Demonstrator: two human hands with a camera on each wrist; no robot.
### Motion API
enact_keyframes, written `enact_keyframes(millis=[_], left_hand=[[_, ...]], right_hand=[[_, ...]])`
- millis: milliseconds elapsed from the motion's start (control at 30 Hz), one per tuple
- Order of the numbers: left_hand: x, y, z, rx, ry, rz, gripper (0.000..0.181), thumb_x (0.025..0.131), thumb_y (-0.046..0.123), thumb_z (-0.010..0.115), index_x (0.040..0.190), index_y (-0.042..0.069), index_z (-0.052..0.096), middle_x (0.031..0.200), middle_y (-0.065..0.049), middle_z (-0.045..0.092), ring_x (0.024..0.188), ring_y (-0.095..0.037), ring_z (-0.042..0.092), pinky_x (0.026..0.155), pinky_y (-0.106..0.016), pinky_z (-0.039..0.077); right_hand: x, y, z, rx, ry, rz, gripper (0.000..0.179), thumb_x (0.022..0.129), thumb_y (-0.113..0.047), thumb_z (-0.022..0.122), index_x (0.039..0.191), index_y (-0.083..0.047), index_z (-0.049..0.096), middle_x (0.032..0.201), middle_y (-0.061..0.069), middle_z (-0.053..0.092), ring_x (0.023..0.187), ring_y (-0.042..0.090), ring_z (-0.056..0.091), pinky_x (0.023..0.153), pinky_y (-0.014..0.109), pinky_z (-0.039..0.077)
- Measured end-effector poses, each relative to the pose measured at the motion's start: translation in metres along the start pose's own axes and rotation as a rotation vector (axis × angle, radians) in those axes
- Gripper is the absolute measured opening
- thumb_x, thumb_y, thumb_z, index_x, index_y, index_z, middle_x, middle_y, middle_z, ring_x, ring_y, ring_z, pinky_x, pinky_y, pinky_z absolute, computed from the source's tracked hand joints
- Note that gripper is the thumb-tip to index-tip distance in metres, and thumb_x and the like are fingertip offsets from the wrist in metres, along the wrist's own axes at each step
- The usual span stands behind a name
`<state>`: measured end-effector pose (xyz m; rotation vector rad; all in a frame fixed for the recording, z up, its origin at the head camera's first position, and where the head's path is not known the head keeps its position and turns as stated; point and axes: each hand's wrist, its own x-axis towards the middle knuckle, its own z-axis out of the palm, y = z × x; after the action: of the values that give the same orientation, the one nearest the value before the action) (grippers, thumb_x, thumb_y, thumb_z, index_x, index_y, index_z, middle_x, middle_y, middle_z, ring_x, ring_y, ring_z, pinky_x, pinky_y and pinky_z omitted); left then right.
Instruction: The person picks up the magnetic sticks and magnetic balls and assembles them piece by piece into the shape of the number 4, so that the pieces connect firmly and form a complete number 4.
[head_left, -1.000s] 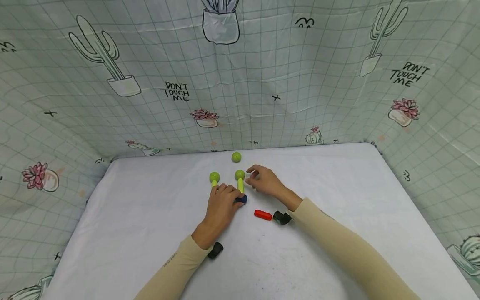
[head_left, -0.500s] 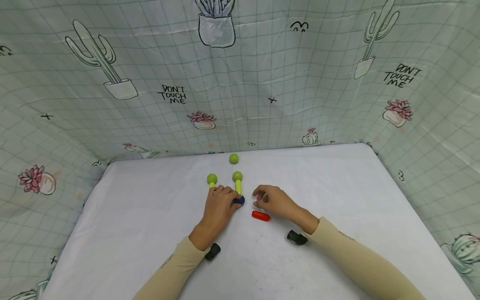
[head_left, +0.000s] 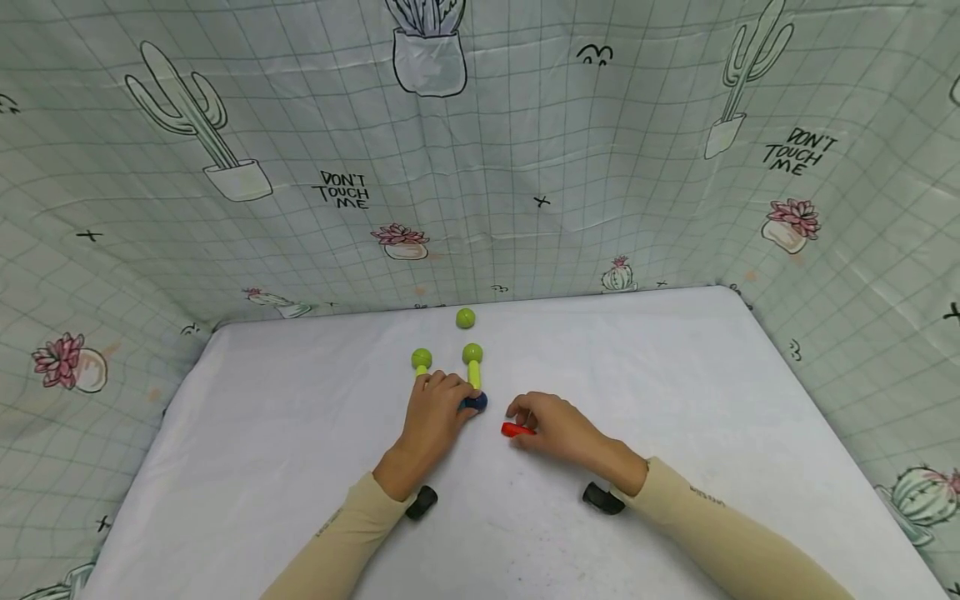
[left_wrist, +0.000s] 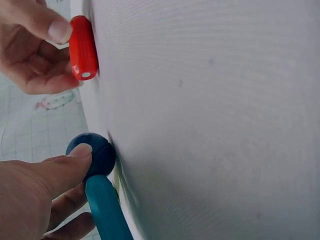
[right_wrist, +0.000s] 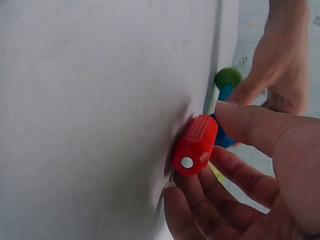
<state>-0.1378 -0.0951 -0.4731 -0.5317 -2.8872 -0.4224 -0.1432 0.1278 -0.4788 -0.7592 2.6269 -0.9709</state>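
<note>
In the head view my left hand (head_left: 433, 417) holds a dark blue ball (left_wrist: 103, 159) between thumb and fingers. A teal magnetic rod (left_wrist: 106, 206) meets that ball, and a yellow-green rod (head_left: 474, 375) runs from it to a green ball (head_left: 472, 353). Another green ball (head_left: 422, 358) tops a short visible piece of rod beyond my left fingers. To the right, my right hand (head_left: 561, 429) pinches a red magnetic rod (right_wrist: 196, 145) with a silvery end dot. The red rod lies low at the white surface, apart from the blue ball.
A loose green ball (head_left: 465, 317) sits near the back edge of the white table (head_left: 637, 350). Behind it hangs a curtain (head_left: 480, 150) printed with cacti. Black wrist devices (head_left: 602, 498) show beneath both sleeves.
My right hand has come back toward me from beside the standing green ball and taken hold of the red rod. My left hand keeps its hold on the blue ball.
</note>
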Motion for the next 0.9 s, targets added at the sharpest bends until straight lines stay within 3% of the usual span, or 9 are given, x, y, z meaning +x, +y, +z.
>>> enact_keyframes(millis=[333,633,900], left_hand=[[-0.001,-0.003,-0.002,-0.022,-0.011,0.001,0.026,0.085,0.019,0.09,0.109,0.015,0.082,0.107,-0.001,0.077,0.106,-0.023,0.065,0.1,-0.045,0.047],[0.0,-0.006,-0.003,-0.02,0.012,0.046,0.024,0.084,0.018,0.091,0.107,0.016,0.082,0.105,0.001,0.077,0.103,-0.022,0.064,0.096,-0.043,0.048],[0.001,-0.008,-0.004,-0.025,-0.01,0.048,0.024,0.086,0.018,0.089,0.109,0.015,0.081,0.107,0.001,0.077,0.105,-0.022,0.065,0.097,-0.044,0.047]], right_hand=[[-0.001,-0.004,0.007,-0.023,0.015,-0.005,0.021,0.088,0.001,0.082,0.107,-0.004,0.074,0.088,-0.002,0.067,0.076,0.009,0.06,0.071,0.025,0.052],[0.006,-0.005,0.011,0.215,0.012,0.054,0.021,0.092,0.0,0.077,0.113,0.0,0.073,0.091,0.002,0.068,0.072,0.007,0.06,0.065,0.022,0.051],[0.014,-0.011,0.014,0.387,0.016,0.149,0.023,0.092,-0.002,0.077,0.113,0.007,0.072,0.092,0.008,0.071,0.071,0.008,0.062,0.064,0.02,0.052]])
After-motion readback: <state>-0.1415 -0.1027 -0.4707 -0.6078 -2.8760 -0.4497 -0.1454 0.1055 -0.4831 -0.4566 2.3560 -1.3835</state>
